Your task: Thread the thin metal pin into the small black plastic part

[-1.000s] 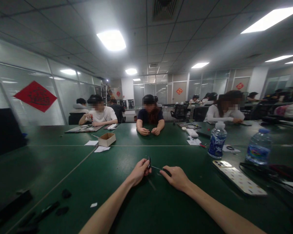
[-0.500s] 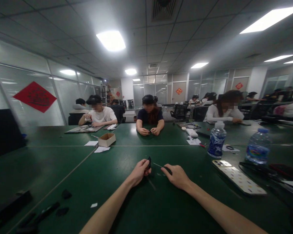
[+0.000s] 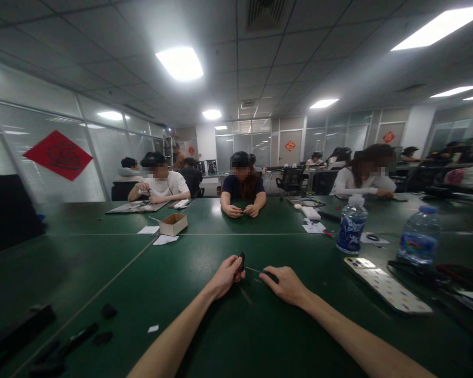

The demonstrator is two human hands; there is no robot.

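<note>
My left hand (image 3: 226, 275) is closed around a small black part (image 3: 242, 261), held upright just above the green table (image 3: 205, 325); its exact kind is too small to tell. In my right hand (image 3: 287, 284) is a screwdriver (image 3: 253, 270), its dark handle mostly covered by my fingers. The thin metal shaft points left, and its tip reaches the black part or lies right beside it; whether they touch I cannot tell.
Right of my hands lie a phone (image 3: 386, 286) and two water bottles (image 3: 351, 226). A small open cardboard box (image 3: 173, 224) stands ahead on the left. Several black pieces (image 3: 79, 338) and a white scrap (image 3: 153, 329) lie front left. Several people sit beyond.
The screwdriver has moved a little left, so its tip now meets or nearly meets the black part. My left hand has barely moved.
</note>
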